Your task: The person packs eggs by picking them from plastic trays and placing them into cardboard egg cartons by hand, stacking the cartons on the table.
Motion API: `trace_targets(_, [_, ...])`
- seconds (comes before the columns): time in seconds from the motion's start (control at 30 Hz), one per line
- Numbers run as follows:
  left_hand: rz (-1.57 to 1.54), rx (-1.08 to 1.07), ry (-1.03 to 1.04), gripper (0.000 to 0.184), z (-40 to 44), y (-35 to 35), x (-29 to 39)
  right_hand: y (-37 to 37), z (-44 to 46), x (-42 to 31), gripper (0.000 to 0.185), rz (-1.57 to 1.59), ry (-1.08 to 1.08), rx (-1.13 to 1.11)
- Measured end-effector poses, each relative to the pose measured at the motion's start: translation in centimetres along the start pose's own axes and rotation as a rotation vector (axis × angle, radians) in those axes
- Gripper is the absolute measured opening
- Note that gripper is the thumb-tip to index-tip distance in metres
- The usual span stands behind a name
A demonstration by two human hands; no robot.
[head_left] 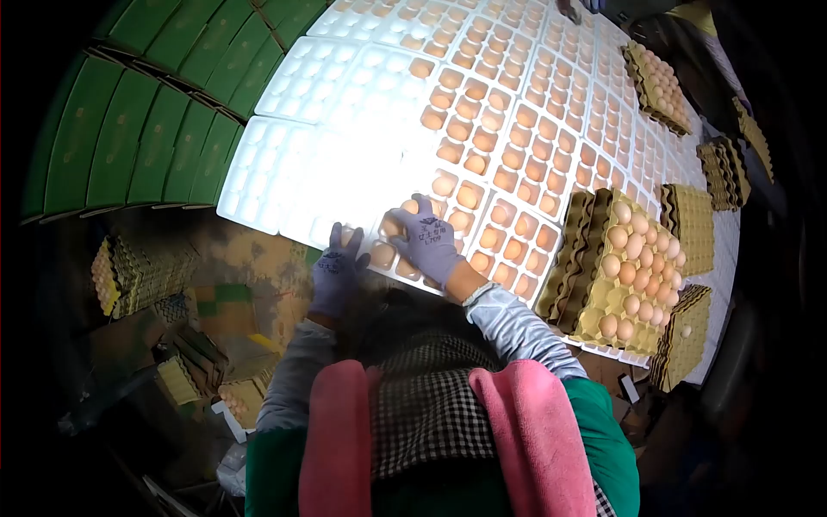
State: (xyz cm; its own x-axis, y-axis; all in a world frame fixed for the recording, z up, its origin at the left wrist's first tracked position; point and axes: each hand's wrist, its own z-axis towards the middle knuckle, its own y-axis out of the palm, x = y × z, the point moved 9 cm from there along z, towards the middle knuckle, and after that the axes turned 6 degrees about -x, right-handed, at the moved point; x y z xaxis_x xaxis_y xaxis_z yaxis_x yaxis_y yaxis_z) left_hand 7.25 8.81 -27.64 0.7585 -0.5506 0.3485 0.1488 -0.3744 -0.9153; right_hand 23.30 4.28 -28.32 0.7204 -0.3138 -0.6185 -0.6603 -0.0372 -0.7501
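My left hand (pixel 337 274), in a grey-purple glove, is at the front edge of a white foam egg tray (pixel 297 226). Its fingertips curl around an egg (pixel 347 233). My right hand (pixel 430 245), gloved alike, reaches over the tray's cups to the right. Its thumb and fingers are closed about an egg (pixel 392 226), partly covered by the glove. Another egg (pixel 382 254) rests in a cup between the two hands. Brown eggs (pixel 469 196) fill the cups beyond my right hand. Glare washes out the cups on the left.
A stack of pulp trays (pixel 594 323) carrying eggs stands at the right, with more pulp trays (pixel 689 228) behind. Green cartons (pixel 138 146) line the far left. Egg-laden pulp trays (pixel 142 271) and cardboard lie on the lower-left floor. Another person's hand (pixel 570 10) shows at the top.
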Motion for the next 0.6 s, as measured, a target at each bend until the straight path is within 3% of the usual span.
trace_targets(0.03, [-0.008, -0.005, 0.015, 0.043, 0.5, 0.0, -0.5, -0.1, 0.4, -0.3, 0.044, 0.009, -0.024, 0.0])
trace_targets(0.1, [-0.34, 0.097, 0.108, 0.042, 1.3, -0.8, -2.1, -0.5, 1.1, 0.1, 0.043, 0.054, 0.011, 0.031])
trace_targets(0.17, [-0.335, 0.159, 0.19, 0.036, 3.1, -0.1, -2.5, 1.0, 2.6, 1.1, 0.043, -0.085, 0.074, -0.157])
trace_targets(0.2, [-0.488, 0.238, 0.122, 0.034, 4.4, -0.7, -3.0, 1.0, 3.2, 1.0, 0.041, -0.122, 0.115, -0.243])
trace_targets(0.23, [-0.647, 0.307, 0.063, 0.033, 5.7, -0.7, -3.0, 0.7, 3.9, 0.7, 0.041, -0.134, 0.067, -0.163])
trace_targets(0.3, [-0.267, 0.293, 0.34, 0.03, 7.0, 2.2, -0.7, -2.7, 5.0, -0.1, 0.043, 0.188, -0.009, 0.143])
trace_targets(0.33, [-0.127, 0.336, 0.376, 0.03, 6.1, 2.0, 0.5, -4.3, 5.6, 0.1, 0.048, 0.226, -0.137, 0.365])
trace_targets(0.37, [-0.123, 0.351, 0.405, 0.029, 5.8, 2.3, 0.7, -4.9, 6.5, 0.9, 0.052, 0.257, -0.154, 0.419])
trace_targets(0.43, [-0.168, 0.292, 0.341, 0.029, 6.1, 2.3, 0.7, -0.6, 9.6, 4.8, 0.051, -0.17, 0.039, 0.183])
trace_targets(0.47, [-0.207, 0.309, 0.352, 0.029, 6.0, 2.1, 0.7, 0.2, 9.2, 4.7, 0.053, -0.305, -0.034, 0.189])
trace_targets(0.5, [-0.201, 0.301, 0.37, 0.029, 6.3, 2.7, 0.1, -1.1, 7.2, 3.7, 0.052, -0.302, -0.085, 0.328])
trace_targets(0.57, [-0.138, 0.278, 0.351, 0.028, 6.3, 2.8, 0.1, -6.2, -0.5, 1.5, 0.044, 0.115, -0.222, 0.436])
trace_targets(0.6, [-0.164, 0.262, 0.32, 0.029, 6.3, 2.9, -0.3, -9.3, -4.8, 1.2, 0.04, 0.108, -0.213, 0.416])
